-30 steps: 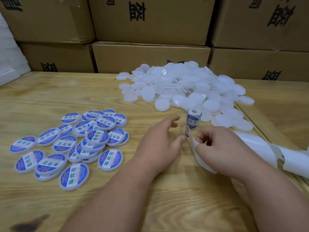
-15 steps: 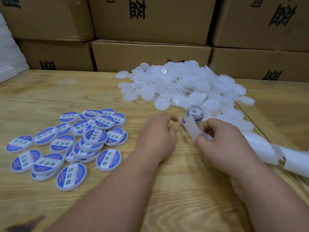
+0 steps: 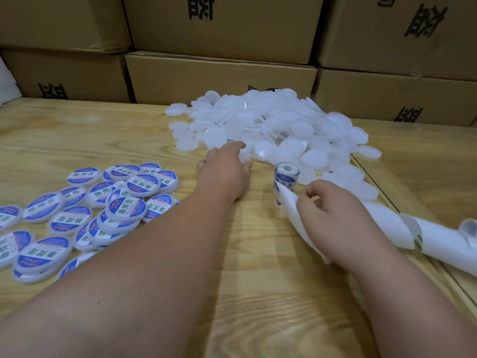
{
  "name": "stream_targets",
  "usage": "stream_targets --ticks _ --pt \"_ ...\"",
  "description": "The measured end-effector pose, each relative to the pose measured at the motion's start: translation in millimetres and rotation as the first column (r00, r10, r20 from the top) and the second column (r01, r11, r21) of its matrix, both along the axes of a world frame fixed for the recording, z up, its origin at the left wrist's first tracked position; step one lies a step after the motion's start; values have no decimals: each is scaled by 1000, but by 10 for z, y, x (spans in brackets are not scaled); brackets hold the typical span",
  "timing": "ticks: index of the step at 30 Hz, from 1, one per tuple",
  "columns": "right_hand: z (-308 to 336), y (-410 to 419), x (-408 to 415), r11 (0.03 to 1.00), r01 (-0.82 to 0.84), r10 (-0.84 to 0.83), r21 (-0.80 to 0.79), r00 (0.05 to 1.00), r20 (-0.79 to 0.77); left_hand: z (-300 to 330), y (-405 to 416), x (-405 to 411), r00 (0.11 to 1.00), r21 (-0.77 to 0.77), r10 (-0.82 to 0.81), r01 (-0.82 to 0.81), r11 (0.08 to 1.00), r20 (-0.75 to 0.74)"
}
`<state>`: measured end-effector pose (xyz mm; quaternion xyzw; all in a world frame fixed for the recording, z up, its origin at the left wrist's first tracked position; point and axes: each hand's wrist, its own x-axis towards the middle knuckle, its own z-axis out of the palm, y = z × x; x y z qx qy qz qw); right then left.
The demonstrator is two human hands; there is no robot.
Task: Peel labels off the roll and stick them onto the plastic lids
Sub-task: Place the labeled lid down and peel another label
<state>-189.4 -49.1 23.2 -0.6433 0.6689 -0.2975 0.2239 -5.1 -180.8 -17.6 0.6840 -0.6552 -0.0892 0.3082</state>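
Left hand [image 3: 225, 171] fingers [image 3: 236, 146] straight and released, holding nothing, tips at the near-left edge of the blank lid pile [image 3: 278, 125]; nearest blank lids lie just ahead and slightly right of the fingertips, flat on the desk [image 3: 77, 130]; contact not clear. Right hand [image 3: 333, 215] fingers [image 3: 309, 195] curled, pinching the white backing strip [image 3: 289, 202] just below the label roll [image 3: 286, 177]; whether a peeled label is in the pinch, cannot tell. Roll stands upright, long axis vertical, between both hands, nearer the right. Spent backing [image 3: 387, 223] trails off right across the desk. Left hand is clearly the nearer one to the blanks, so picking a lid looks like its job. Labelled lids [image 3: 124, 202] heaped well left of the left forearm. Cardboard boxes [image 3: 219, 73] behind.
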Motion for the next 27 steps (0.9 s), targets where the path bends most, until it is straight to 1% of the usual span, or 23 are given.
stream_targets --ticks 2,5,10,12,14,15,16,18,21,23,24,26,27 --pt "-16 0 -2 999 -18 17 -40 999 -36 16 -10 16 1000 -9 13 -13 1000 -19" --pt "-30 -1 -2 996 -71 67 -56 995 -70 32 24 6 999 -63 0 -3 998 -43" --pt "-81 -11 -11 995 -82 78 -51 994 -78 60 126 43 972 -128 -38 9 992 -231" --pt "-90 -8 -15 995 -84 81 -49 994 -67 90 199 48 922 -123 -81 36 992 -379" --pt "-81 -9 -20 995 -99 96 -33 993 -71 144 299 56 821 -133 -122 56 990 -557" --pt "-76 -6 -25 994 -110 107 -19 990 -94 163 339 61 767 -139 -142 70 988 -626" --pt "-70 -10 -25 993 -115 114 -5 986 -124 187 385 72 733 -144 -162 89 986 -661" --pt "-65 -25 -21 994 -104 105 13 982 -158 246 495 91 684 -144 -182 113 983 -706" --pt "-65 -27 -23 998 -60 63 25 987 -149 313 736 109 605 -101 -134 89 991 -785" --pt "-78 -31 -27 998 -47 50 28 993 -108 304 955 138 589 -115 -160 113 987 -792" --pt "-83 -38 -32 999 -44 46 23 995 -91 289 1052 142 595 -107 -154 114 988 -789" --pt "-100 -44 -25 998 -53 55 26 996 -70 241 1195 130 604 -83 -107 67 994 -790" --pt "-106 -42 -10 998 -64 65 23 996 -63 224 1239 113 589 -82 -92 43 996 -803"
